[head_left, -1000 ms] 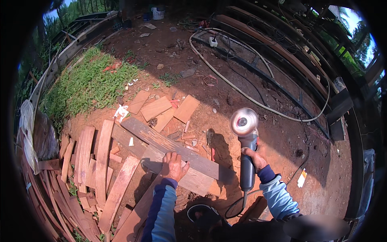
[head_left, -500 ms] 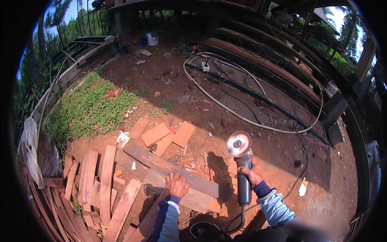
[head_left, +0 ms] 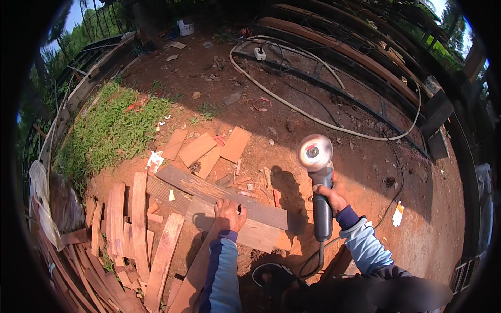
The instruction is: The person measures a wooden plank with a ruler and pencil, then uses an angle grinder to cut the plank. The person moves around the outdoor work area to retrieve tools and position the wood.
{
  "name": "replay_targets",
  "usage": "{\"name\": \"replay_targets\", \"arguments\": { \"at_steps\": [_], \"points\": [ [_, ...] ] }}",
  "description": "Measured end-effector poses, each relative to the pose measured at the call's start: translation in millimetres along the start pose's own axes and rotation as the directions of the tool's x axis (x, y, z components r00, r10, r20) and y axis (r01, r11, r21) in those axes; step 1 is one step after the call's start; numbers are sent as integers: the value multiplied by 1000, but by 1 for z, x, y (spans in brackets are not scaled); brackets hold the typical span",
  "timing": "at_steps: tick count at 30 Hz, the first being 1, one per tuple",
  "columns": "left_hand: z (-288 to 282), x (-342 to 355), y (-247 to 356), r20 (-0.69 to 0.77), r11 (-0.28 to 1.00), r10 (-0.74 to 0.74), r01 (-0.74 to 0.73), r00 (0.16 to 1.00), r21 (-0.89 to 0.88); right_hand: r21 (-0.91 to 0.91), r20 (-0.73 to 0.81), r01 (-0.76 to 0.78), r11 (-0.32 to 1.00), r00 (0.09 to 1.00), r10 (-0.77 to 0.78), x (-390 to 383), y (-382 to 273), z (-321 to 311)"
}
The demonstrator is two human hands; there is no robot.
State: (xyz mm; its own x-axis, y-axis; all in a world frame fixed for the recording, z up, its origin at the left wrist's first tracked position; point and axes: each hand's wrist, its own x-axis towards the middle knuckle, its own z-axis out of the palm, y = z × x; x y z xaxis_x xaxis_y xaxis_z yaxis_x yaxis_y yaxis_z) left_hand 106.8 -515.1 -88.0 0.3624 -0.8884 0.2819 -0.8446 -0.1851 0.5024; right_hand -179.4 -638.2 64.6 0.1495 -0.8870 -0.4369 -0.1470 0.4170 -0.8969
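My right hand is closed round the dark body of an angle grinder, held up off the ground with its round disc pointing away from me. The disc looks streaked, and its cord drops from the near end. My left hand, fingers curled, grips a flat wooden board from above. A darker weathered board lies against that one's far side and runs off to the left. Another plank slants in beneath my left forearm. What my left fingertips touch underneath is hidden.
Many loose reddish planks are heaped at the left, with short offcuts beyond the boards. Grass grows farther left. A pale hose curves over the dirt near a white socket block. Long beams lie stacked at the far right.
The view has tipped down a little. The grinder sits slightly higher and farther right in the picture. My left hand stays on the board.
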Motion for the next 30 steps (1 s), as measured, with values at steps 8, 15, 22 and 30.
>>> {"name": "replay_targets", "arguments": {
  "at_steps": [8,15,22,30],
  "points": [
    [-39,-12,169,556,646,-98,478,825,-595,78,2,-43,996,999,43,-7,-1,2],
    [-19,-26,218,774,6,143,781,617,-624,391,81,-58,919,996,28,-8,27,-4],
    [-17,-35,211,763,16,232,781,604,-624,715,241,-205,668,970,40,-10,61,-13],
    [-13,-26,230,705,447,-79,657,705,-607,314,79,-142,939,989,123,-30,45,-11]
  ]
}}
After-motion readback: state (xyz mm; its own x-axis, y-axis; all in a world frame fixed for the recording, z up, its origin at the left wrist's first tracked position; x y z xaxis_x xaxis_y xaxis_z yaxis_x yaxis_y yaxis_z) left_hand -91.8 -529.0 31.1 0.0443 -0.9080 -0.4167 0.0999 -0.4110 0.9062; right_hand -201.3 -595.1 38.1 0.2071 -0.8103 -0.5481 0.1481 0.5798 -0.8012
